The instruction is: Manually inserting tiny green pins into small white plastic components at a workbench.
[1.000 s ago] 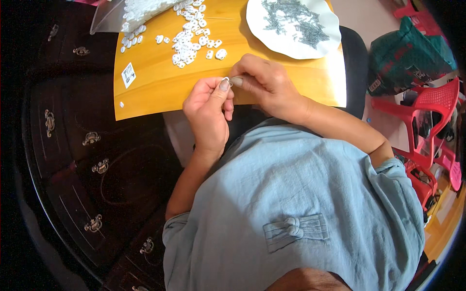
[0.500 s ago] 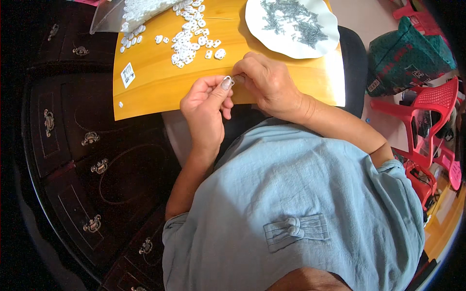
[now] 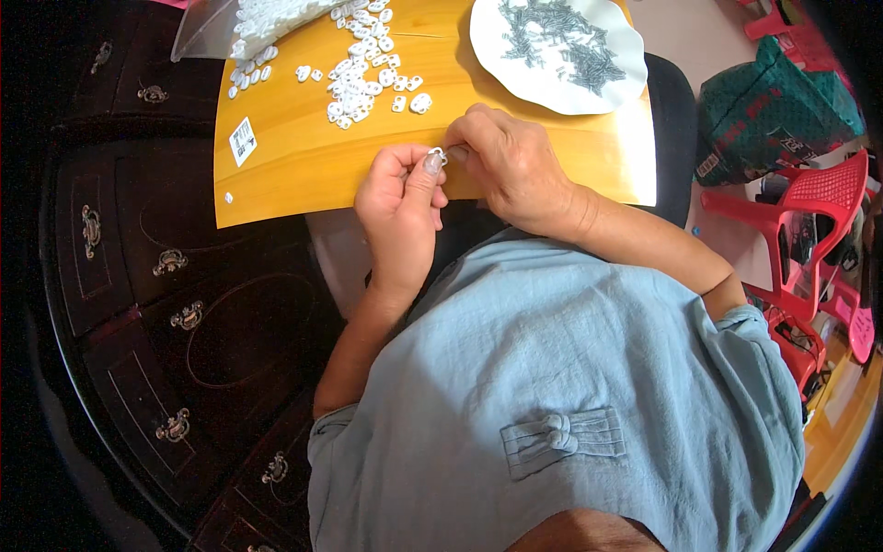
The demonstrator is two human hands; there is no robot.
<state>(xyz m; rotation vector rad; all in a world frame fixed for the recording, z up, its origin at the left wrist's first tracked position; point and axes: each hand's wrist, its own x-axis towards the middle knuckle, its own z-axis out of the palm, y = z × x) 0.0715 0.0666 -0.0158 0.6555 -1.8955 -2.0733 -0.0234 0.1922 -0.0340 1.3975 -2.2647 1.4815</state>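
My left hand point(image 3: 403, 198) pinches a small white plastic piece point(image 3: 438, 154) with holes between thumb and forefinger, above the near edge of the yellow wooden board point(image 3: 303, 175). Right beside it, the fingers of my right hand point(image 3: 515, 170) are closed in a pinch at the piece's edge. Whatever those fingertips hold is too small and too covered to make out. Beyond my hands lies a loose heap of similar white plastic pieces point(image 3: 349, 97). A scalloped white plate point(image 3: 561, 104) at the far right of the board carries many thin dark grey pins point(image 3: 593, 64).
A clear plastic bag point(image 3: 200, 35) full of white pieces sits at the board's far left. Dark drawers point(image 3: 138, 212) stand along the left. To the right are a green bag point(image 3: 773, 106) and a red plastic chair point(image 3: 800, 207).
Both hands have shifted slightly to the right, the left one more. The white piece stays pinched in my left fingers, with my right fingertips still against it.
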